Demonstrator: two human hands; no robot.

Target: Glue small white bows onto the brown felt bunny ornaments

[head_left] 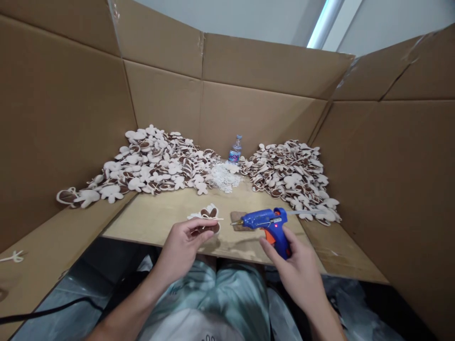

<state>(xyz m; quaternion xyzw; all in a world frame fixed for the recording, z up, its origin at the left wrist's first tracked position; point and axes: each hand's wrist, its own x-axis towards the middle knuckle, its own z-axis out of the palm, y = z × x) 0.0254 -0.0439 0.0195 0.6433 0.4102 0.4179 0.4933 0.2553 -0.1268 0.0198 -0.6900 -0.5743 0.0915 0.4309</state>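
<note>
Left hand point(181, 248) raised just above a plywood counter point(152, 222), grip clenched on a cream-and-brown cutout point(206, 219), held between thumb and fingertips. Layered, round-lobed shape, with brown panels inside pale edges and a thin cream cord tied across the front. Right hand point(296, 270) nearby, grip closed around the handle of a blue hot glue gun point(266, 222). Orange trigger and a small red light on the body, metal nozzle pointing left over a brown cork pad point(240, 221), pale glue stick point(305, 212) jutting from the rear. Two large heaps of similar cutouts, a left heap point(149, 163) and a right heap point(291, 180), banked along the back of the counter. Between them, a plastic water bottle point(234, 149) and a small mound of white lacy pieces point(223, 177). Cardboard walls point(249, 113) rising behind and to both sides.
</note>
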